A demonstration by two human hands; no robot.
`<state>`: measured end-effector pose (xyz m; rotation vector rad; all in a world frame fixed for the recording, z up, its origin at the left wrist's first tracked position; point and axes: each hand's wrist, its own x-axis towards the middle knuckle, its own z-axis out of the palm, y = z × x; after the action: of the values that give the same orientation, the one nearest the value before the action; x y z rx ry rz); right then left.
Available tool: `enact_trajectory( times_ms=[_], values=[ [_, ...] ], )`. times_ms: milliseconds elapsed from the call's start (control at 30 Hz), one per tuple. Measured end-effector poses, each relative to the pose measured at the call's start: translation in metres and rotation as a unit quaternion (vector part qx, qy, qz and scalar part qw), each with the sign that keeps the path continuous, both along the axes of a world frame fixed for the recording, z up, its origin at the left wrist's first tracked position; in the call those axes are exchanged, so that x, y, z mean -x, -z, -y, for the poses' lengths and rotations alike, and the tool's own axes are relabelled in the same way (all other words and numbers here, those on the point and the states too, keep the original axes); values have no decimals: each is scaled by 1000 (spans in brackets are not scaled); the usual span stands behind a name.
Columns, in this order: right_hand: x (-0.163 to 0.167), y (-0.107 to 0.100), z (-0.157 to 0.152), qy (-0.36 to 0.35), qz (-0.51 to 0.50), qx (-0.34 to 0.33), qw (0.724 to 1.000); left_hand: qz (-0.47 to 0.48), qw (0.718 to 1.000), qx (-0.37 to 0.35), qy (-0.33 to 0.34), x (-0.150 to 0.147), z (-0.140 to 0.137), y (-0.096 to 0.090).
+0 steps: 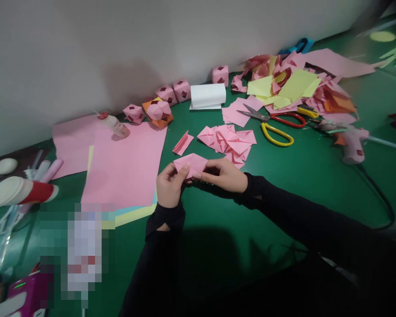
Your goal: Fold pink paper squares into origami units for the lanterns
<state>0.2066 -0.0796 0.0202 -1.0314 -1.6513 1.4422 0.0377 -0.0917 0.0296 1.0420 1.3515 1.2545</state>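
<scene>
A folded piece of pink paper (pixel 195 162) is held up between my two hands over the green table. My left hand (pixel 171 185) grips its left side, the thumb pressed flat on the paper's face. At the right corner, the fingertips of my right hand (pixel 226 175) pinch the paper. Just beyond lies a loose heap of folded pink paper pieces (pixel 229 140), and a single folded pink strip (pixel 183 143) rests to its left. The undersides of the fingers are hidden behind the paper.
Scissors (pixel 267 118) and a glue gun (pixel 351 141) lie to the right, near piled paper scraps (pixel 293 86). Pink paper boxes (pixel 181 90) line the wall. At left are pink sheets (pixel 125 171), a small bottle (pixel 114 125) and a lidded cup (pixel 23 191).
</scene>
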Motion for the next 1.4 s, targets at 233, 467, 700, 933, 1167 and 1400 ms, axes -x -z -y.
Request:
enact_trajectory(
  times_ms=[233,467,700,933,1167,1400],
  values=[
    [3,-1,-4,74,-156,92,981,32,999,0,-13,4,-3,6],
    [1,-1,-6,89,-214,126,965,39,999,1,-12,5,-4,8],
    [-2,0,-9,80,-217,143,962,43,999,-2,-12,4,-3,5],
    [-6,0,-10,52,-168,124,976,36,999,-4,7,4,-3,4],
    [-2,-5,-8,33,-151,120,981,-15,999,-11,30,2,0,-2],
    [-1,-6,-6,22,-142,138,980,-29,998,-12,49,2,1,-3]
  ],
)
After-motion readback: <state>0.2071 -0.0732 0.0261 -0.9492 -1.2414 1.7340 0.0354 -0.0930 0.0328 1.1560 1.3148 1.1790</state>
